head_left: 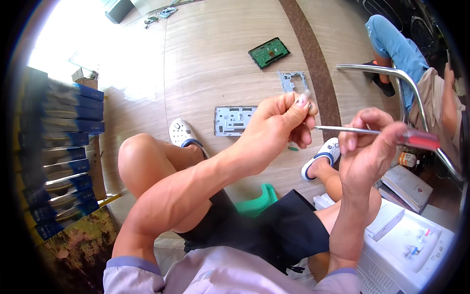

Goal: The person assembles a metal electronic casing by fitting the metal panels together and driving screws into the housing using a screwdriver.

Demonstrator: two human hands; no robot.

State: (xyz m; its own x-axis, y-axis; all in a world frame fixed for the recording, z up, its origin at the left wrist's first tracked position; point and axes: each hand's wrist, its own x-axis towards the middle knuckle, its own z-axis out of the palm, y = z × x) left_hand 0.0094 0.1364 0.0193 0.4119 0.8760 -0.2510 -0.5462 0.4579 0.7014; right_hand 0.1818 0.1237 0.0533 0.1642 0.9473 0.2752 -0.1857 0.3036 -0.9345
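My right hand (370,142) grips a screwdriver (350,130), which has a clear red handle and a thin metal shaft. The shaft points left, and its tip is close to the fingers of my left hand (284,117). Thumb and fingers of that left hand are closed in a pinch; a tiny shiny bit shows at the fingertips, too small to name. Below the hands, on the floor, lies a grey metal plate with cut-outs (229,121), partly covered by my left hand. A pale grey bracket frame (292,81) lies just beyond the hand.
A green circuit board in a black frame (269,52) lies farther off. Blue boxes (73,147) are stacked at left. A green plastic stool (259,201) shows between my legs. At right are a white water dispenser (411,245), a chrome chair arm (391,72) and a seated person (396,39).
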